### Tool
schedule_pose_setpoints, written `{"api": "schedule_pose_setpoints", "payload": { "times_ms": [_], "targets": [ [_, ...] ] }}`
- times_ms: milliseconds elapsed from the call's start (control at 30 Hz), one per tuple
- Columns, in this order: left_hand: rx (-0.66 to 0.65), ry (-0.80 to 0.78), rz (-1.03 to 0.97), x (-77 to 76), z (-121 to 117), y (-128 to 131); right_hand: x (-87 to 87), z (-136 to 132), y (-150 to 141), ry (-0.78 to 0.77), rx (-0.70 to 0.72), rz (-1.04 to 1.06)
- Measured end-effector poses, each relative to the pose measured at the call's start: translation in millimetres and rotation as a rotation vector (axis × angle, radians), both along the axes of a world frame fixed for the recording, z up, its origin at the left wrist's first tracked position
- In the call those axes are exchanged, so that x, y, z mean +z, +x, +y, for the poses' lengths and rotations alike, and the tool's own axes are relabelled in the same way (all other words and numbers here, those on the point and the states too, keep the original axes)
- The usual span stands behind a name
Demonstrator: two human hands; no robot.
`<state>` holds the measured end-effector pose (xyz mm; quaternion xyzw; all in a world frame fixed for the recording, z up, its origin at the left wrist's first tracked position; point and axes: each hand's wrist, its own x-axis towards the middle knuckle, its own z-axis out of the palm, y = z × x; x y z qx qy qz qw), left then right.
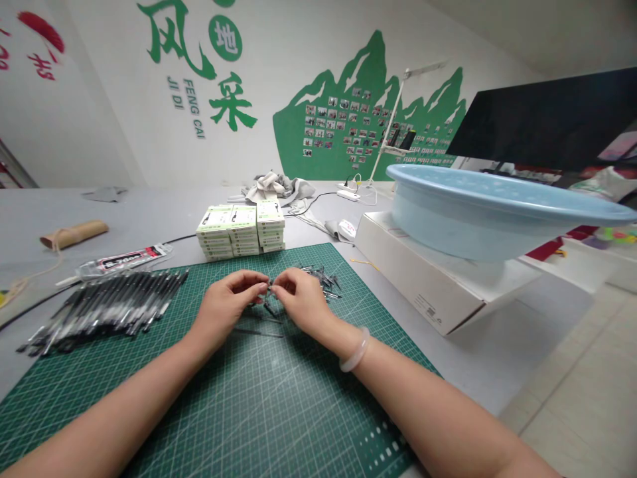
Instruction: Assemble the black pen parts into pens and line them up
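Observation:
Above the green cutting mat [239,411], my left hand [229,297] and my right hand [303,295] meet fingertip to fingertip. Both are closed in a pinch around something small and dark, mostly hidden by the fingers. Just below them, thin dark rods [259,332] lie on the mat. Small dark pen-like parts [326,282] are scattered behind and beside my right hand, which has a pale bangle [356,350] at its wrist. Left of my left hand, a row of many black and clear pens [114,309] lies side by side.
Stacked small white-green boxes [239,229] stand at the mat's back edge. A light blue basin [462,219] rests on a white carton [418,279] to the right. Farther left are a plastic packet [124,260] and a brown tube [74,234]; crumpled cloth [279,187] lies behind.

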<state>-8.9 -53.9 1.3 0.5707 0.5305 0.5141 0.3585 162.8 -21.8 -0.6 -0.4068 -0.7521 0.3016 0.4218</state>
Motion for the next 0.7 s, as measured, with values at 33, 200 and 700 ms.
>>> {"api": "schedule_pose_setpoints", "payload": {
  "times_ms": [33,200,700],
  "targets": [
    [0.023,0.005,-0.028,1.1,1,-3,1.1,4,2,-0.124,-0.009,0.121],
    [0.065,-0.019,-0.173,2.6,8,-24,6.6,17,11,-0.693,0.083,0.653],
    [-0.076,-0.068,-0.134,5.3,-2,-15,3.3,5,8,-0.680,0.331,0.730]
  ]
}}
